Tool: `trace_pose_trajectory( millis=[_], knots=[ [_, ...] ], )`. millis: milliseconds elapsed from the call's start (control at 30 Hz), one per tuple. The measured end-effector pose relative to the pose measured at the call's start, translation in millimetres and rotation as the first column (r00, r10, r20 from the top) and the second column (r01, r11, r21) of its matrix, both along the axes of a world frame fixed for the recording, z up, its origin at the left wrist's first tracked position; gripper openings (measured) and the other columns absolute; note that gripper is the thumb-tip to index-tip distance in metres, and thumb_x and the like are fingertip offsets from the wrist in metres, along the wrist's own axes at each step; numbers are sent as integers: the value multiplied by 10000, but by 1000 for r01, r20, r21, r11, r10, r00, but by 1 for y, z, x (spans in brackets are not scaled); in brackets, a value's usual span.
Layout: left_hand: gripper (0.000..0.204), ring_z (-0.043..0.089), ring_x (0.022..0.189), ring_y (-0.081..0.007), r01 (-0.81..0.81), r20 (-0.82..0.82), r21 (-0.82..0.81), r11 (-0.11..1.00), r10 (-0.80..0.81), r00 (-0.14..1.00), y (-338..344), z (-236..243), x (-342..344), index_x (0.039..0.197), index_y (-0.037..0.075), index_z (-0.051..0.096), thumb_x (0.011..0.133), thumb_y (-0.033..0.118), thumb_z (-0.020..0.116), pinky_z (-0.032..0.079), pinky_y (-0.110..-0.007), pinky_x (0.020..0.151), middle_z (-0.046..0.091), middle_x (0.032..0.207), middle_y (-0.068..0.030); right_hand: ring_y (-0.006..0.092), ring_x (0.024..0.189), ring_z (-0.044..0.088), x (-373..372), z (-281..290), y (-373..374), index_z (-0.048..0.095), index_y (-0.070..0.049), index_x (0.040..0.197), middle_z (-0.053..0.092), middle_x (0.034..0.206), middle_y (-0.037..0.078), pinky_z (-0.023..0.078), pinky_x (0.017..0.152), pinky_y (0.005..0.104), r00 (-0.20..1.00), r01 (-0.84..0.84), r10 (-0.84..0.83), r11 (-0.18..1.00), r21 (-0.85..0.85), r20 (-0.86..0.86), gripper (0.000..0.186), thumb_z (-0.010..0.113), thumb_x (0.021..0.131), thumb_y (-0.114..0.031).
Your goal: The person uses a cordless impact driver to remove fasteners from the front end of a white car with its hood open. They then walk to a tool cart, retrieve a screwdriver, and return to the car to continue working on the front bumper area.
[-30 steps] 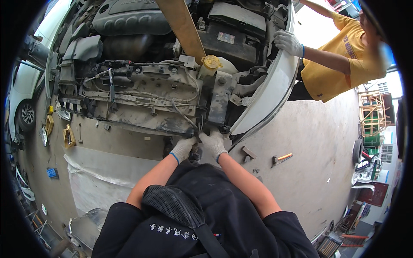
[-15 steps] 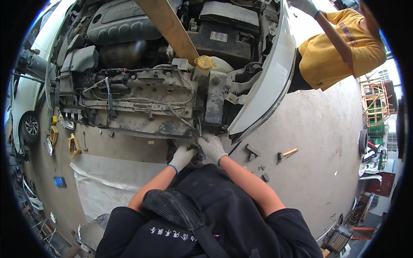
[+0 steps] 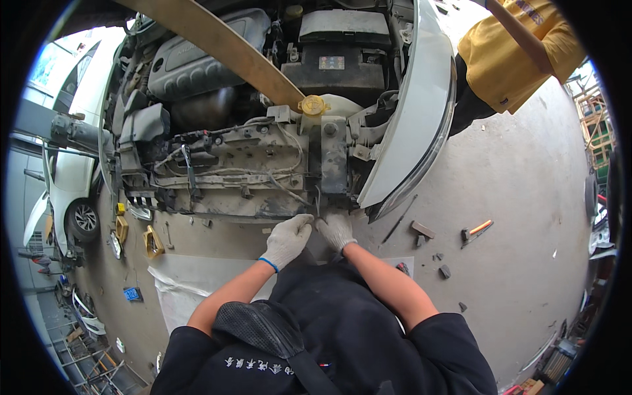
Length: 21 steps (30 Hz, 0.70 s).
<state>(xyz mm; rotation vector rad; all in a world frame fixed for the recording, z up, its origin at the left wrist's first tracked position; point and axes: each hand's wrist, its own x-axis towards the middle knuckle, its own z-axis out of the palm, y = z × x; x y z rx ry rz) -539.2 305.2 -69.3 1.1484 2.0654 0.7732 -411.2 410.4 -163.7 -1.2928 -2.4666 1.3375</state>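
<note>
Both my hands wear whitish knit work gloves, at the lower front edge of a dusty, opened-up car front. My left hand is closed, thumb against curled fingers, just below that edge; anything inside it is too small to make out. Close by on its right, my right hand is also closed, its fingertips at the lower end of a thin grey cable that hangs from the front panel. What the right fingers hold is hidden. Above the cable sits a yellow reservoir cap.
A white fender and headlight border the right. A long flat bar slants over the engine. A person in a yellow shirt stands far right. On the floor lie an orange-handled hammer, a dark block and a whitish sheet.
My left hand has turned and come up beside the cable, its closed fingers showing more. The right hand has shifted slightly right and down. The whole view has swung a little.
</note>
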Motion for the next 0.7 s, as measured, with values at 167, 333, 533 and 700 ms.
trace_pose_trajectory(
  millis=[167, 333, 533, 700],
  knots=[
    [276, 686, 698, -255, 77, -196, -107, 991, -97, 976, 30, 8, -9, 1005, 36, 708, 932, 257, 559, 535, -365, 674, 713, 792, -130, 408, 812, 647, 0, 52, 1, 683, -57, 782, 666, 792, 208, 488, 749, 522, 982, -15, 38, 992, 127, -187, 358, 486, 904, -330],
    [299, 521, 454, -124, -35, 330, -376, 926, 169, 929, 63, 40, -11, 847, 15, 687, 921, 284, 579, 415, -281, 441, 611, 624, -28, 394, 838, 645, -1, 56, 14, 669, -49, 770, 664, 812, 207, 481, 768, 510, 962, -3, 20, 998, 64, -271, 351, 475, 896, -313],
    [153, 478, 431, -109, -229, 511, -372, 900, 405, 758, 61, 10, -6, 801, 6, 657, 816, 153, 698, 379, -276, 378, 548, 576, -23, 344, 809, 665, 3, 38, 0, 700, -37, 784, 684, 815, 185, 493, 742, 439, 945, 110, -142, 986, -123, -294, 334, 511, 858, -303],
    [177, 541, 463, -152, -366, 396, -366, 856, 499, 771, 71, 11, 10, 780, 8, 661, 808, 183, 671, 425, -312, 437, 602, 604, -58, 405, 844, 641, 5, 33, -7, 684, -31, 799, 669, 831, 215, 480, 763, 497, 934, 132, -169, 982, -136, -316, 367, 493, 882, -334]
  ],
)
